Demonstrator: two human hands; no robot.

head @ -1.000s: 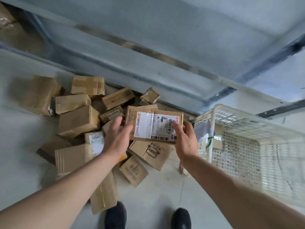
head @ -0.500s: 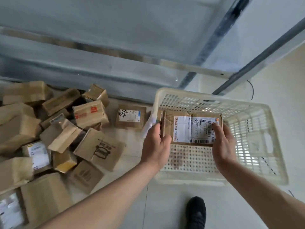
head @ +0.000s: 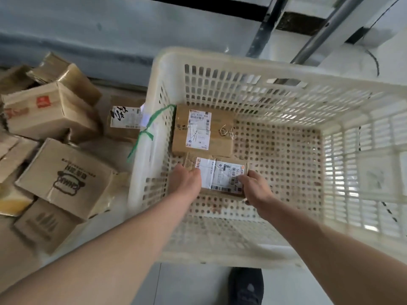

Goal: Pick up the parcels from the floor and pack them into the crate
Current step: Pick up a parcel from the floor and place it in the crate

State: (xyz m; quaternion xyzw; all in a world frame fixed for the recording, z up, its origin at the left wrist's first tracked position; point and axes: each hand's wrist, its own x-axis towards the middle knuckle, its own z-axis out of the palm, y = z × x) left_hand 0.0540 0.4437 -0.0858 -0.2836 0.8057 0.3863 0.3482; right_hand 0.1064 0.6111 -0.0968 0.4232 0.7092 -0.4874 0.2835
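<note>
A flat brown parcel with a white label [head: 221, 176] is low inside the white perforated crate [head: 343, 227], near its left wall. My left hand [head: 186, 180] grips its left end and my right hand [head: 255, 187] grips its right end. Just beyond it another labelled brown parcel [head: 202, 130] lies on the crate's bottom. On the floor to the left of the crate sits a pile of several cardboard parcels [head: 63, 179].
A small labelled parcel [head: 125, 119] lies against the crate's outer left wall. A green tape strip [head: 147, 128] hangs on that wall. A grey wall and metal rails [head: 317, 34] run behind the crate. My shoe [head: 246, 287] is below the crate's near rim.
Both hands carried the labelled parcel from the pile on the left over to the crate and lowered it down inside, next to the parcel lying there.
</note>
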